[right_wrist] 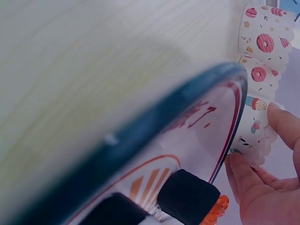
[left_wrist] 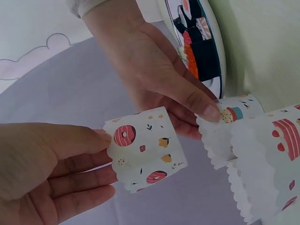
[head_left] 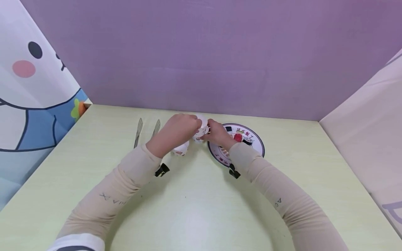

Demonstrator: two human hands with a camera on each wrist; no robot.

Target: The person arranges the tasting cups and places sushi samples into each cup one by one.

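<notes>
My left hand [head_left: 183,129] pinches the scalloped rim of a small white paper baking cup [left_wrist: 145,150] printed with pink donuts and yellow flowers. The cup is tipped on its side in the left wrist view. Close by, my right hand [head_left: 218,133] pinches the rim of a second paper cup [right_wrist: 255,129] between thumb and fingers; the left wrist view shows its cupcake print. Another paper cup [head_left: 180,150] stands on the table below the left hand. Its cake-slice print [left_wrist: 287,138] shows large in the left wrist view.
A round, dark-rimmed plate [head_left: 259,139] with several sushi pieces [head_left: 238,137] lies partly beneath the right hand and forearm. Two metal utensils [head_left: 138,132] lie left of the left hand, partly hidden by that arm. Behind the table stands a purple panel [head_left: 201,59].
</notes>
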